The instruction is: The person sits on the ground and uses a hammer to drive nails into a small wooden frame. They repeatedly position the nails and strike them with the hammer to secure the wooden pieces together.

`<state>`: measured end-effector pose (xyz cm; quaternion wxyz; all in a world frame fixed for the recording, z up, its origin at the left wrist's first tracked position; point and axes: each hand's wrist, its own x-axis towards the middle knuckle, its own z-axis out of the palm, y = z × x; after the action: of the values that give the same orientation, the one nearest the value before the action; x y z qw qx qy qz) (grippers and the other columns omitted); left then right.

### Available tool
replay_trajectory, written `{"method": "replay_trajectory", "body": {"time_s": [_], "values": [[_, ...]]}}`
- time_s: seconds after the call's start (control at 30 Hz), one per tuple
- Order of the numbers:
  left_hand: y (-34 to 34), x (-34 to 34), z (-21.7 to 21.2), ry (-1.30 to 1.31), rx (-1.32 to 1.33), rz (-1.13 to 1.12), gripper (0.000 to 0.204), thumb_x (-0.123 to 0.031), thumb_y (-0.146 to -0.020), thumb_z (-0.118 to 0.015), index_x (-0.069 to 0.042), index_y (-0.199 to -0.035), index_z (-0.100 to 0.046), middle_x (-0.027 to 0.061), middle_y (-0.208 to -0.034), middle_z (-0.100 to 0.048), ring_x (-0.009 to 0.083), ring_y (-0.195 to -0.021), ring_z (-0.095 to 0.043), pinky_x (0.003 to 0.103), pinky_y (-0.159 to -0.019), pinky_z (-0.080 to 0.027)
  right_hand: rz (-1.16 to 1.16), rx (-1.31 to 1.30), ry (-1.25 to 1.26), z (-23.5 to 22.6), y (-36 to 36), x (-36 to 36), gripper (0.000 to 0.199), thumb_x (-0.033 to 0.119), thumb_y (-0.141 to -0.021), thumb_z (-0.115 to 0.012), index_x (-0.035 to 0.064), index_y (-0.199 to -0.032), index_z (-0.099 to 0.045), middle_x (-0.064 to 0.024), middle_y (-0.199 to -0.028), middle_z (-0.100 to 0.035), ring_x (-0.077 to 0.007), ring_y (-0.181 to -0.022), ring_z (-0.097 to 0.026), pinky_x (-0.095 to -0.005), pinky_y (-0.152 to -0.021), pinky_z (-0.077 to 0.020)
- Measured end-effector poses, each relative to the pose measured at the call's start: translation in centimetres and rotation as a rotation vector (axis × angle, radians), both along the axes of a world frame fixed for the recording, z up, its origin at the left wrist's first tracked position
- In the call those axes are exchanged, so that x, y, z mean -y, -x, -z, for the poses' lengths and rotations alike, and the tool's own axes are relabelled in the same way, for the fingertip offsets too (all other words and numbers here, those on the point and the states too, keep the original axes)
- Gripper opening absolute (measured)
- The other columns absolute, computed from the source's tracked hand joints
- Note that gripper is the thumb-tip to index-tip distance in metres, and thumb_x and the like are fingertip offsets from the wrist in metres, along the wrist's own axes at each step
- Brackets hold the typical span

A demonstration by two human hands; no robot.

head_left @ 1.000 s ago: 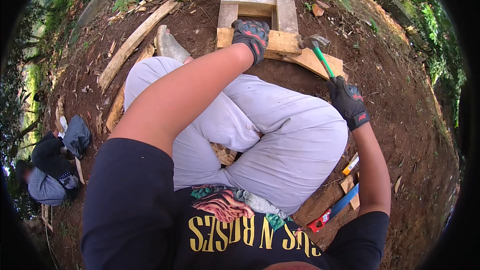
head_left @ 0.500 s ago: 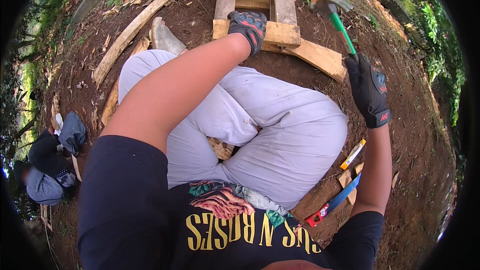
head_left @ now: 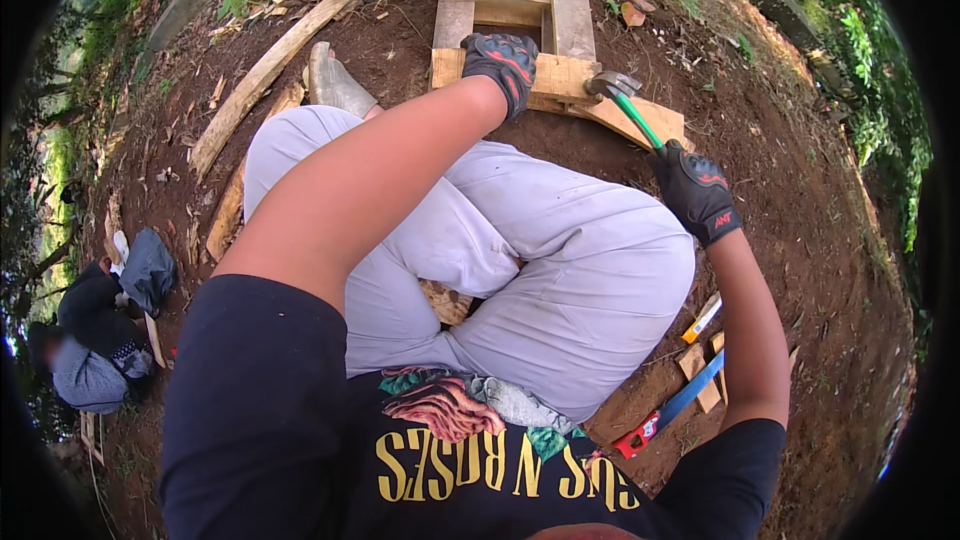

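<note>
In a black-and-red glove, my left hand (head_left: 503, 70) is closed over a short wooden plank (head_left: 562, 74). The plank lies across the near side of a rectangular wooden frame (head_left: 574, 20) on the soil. My right hand (head_left: 692, 192), gloved too, grips a claw hammer (head_left: 641, 122) by its green handle. The hammer's head is at the plank's right end; whether it touches the wood I cannot tell. Beneath the plank, a slanting board (head_left: 668, 120) sticks out to the right. Any nail there is too small to make out.
By my right forearm lie a handsaw (head_left: 685, 402) with a red handle, a yellow-and-white item (head_left: 703, 318) and small wood offcuts (head_left: 698, 376). Long timber (head_left: 262, 75) rests on the left. Another person (head_left: 95, 340) sits far left beside a dark bag (head_left: 148, 270).
My right hand has swung the hammer down and to the left, from beyond the board's right end to the plank's end. My left hand stays on the plank.
</note>
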<state>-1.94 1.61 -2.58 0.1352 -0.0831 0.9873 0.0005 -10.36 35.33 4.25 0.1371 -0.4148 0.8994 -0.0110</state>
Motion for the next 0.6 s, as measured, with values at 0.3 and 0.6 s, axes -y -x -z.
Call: {"method": "replay_trajectory", "body": {"time_s": [0.3,0.6], "values": [[-0.4,0.4,0.3,-0.018,0.020,-0.018,0.038,-0.017,-0.088,-0.074,-0.009,-0.124,-0.066,0.0124,-0.116,-0.078,0.0325,-0.109,-0.077,0.050,-0.089,-0.058,0.196,-0.001,0.066,-2.1,-1.4,1.6,0.026,0.031,-0.110,-0.058,0.0078,-0.115,-0.069,-0.0228,-0.092,-0.072,-0.0424,-0.086,-0.072,-0.0541,-0.070,-0.0540],[-0.7,1.7,-0.1,-0.027,0.103,-0.008,0.041,-0.023,-0.090,-0.072,-0.010,-0.128,-0.066,0.0141,-0.124,-0.075,0.0328,-0.115,-0.075,0.054,-0.094,-0.057,0.313,0.015,0.354,-7.2,-1.5,3.8,0.035,0.036,-0.110,-0.058,0.0104,-0.129,-0.072,-0.0190,-0.097,-0.074,-0.0382,-0.090,-0.073,-0.0500,-0.077,-0.0559]]}}
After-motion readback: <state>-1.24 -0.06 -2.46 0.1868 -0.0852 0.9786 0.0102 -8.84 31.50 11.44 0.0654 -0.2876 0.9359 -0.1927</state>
